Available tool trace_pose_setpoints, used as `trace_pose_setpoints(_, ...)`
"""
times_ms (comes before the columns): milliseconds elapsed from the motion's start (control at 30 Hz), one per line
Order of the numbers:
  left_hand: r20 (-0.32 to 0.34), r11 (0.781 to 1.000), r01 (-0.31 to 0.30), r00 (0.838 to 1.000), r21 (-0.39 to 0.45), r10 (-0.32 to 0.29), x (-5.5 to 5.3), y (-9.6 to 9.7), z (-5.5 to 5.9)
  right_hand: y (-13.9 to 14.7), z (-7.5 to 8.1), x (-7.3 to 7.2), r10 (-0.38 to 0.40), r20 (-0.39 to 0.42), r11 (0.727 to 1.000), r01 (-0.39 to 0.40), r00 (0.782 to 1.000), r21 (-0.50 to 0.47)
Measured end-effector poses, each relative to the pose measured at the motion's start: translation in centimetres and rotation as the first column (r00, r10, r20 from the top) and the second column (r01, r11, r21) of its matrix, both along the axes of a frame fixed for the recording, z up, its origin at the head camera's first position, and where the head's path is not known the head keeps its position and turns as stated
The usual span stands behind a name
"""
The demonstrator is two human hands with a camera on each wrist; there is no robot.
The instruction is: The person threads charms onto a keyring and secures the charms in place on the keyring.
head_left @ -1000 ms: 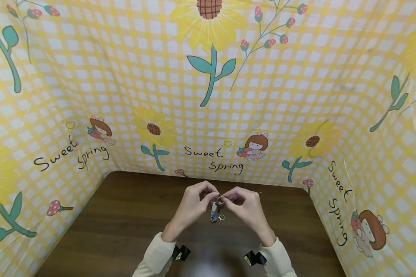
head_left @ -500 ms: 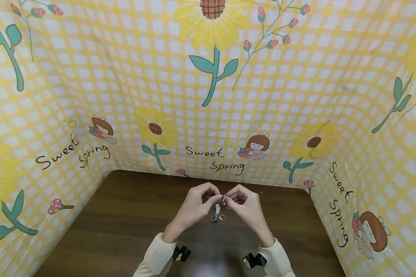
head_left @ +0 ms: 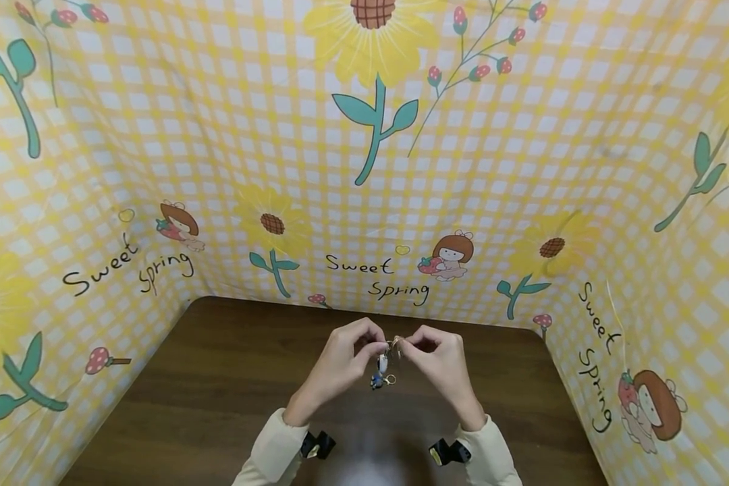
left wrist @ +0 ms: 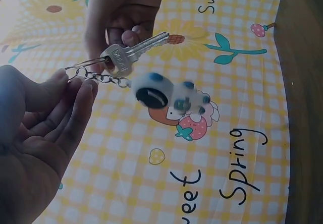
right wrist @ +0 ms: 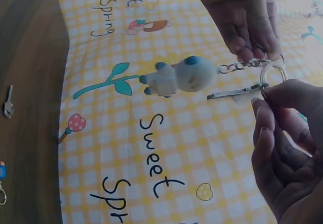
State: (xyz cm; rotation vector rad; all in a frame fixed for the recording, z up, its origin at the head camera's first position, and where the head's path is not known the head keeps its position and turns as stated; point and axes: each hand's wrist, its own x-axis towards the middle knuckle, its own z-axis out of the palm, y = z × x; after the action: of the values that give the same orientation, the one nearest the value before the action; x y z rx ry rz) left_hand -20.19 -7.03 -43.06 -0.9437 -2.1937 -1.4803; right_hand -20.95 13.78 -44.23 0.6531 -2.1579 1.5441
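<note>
Both hands are raised over the table around one astronaut keychain [left wrist: 159, 93], pale with blue details. My left hand [head_left: 343, 349] pinches its metal split ring [right wrist: 273, 72] where the short chain [left wrist: 107, 77] joins it. Opposite, my right hand [head_left: 437, 358] pinches the same ring with thumb and fingertips, close to the head of a key. That silver key [left wrist: 132, 54] is on the ring, its blade pointing away from the hands. The astronaut hangs from the chain below the left fingers. Whether the key's hole lies fully round the wire cannot be seen.
On the brown table [head_left: 231, 385] lie another key [right wrist: 8, 103] and a small blue charm [head_left: 376, 382] with a metal clasp [head_left: 391, 380]. Yellow checked cloth [head_left: 316, 162] walls the table's back and sides. Each sleeve cuff carries a black wrist mount [head_left: 318, 445].
The ring has turned between the fingers, from nearly face-on to more edge-on. My right hand has shifted slightly right; the left has stayed almost in place.
</note>
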Motion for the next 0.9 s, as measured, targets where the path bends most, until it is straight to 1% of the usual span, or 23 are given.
trace_pose_setpoints(100,0.04,1.0,0.001,0.999,0.003,-0.001,0.05,0.05,0.16,0.03,0.02,-0.02,0.011,0.036,1.0,-0.012,0.999,0.026)
trace_pose_setpoints(200,0.069,1.0,0.001,0.998,0.003,-0.001,0.02,0.1,0.3,0.06,-0.07,-0.09,0.018,0.029,0.999,-0.02,0.999,0.051)
trace_pose_setpoints(333,0.07,1.0,-0.004,0.998,0.002,0.004,-0.12,0.14,0.28,0.12,-0.31,-0.35,0.018,-0.049,0.997,-0.014,0.999,0.073)
trace_pose_setpoints(500,0.066,1.0,-0.02,0.998,0.008,0.02,-0.23,0.07,0.3,0.17,-0.5,-0.52,0.042,-0.147,0.996,-0.029,0.988,0.089)
trace_pose_setpoints(633,0.063,0.999,-0.027,0.998,0.042,0.024,-0.32,0.01,0.39,0.13,-0.52,-0.44,0.049,-0.177,0.996,-0.035,0.983,0.084)
trace_pose_setpoints(733,0.06,0.997,-0.025,0.998,0.072,0.021,-0.4,0.05,0.39,0.06,-0.45,-0.31,0.03,-0.14,0.998,-0.022,0.99,0.058)
trace_pose_setpoints(833,0.052,0.996,-0.022,0.999,0.088,0.017,-0.42,0.13,0.4,0.0,-0.35,-0.16,0.013,-0.046,1.0,-0.012,0.999,0.016)
trace_pose_setpoints(900,0.047,0.996,-0.023,0.999,0.089,0.019,-0.39,0.15,0.41,-0.06,-0.29,-0.02,0.009,0.028,1.0,-0.009,1.0,-0.015)
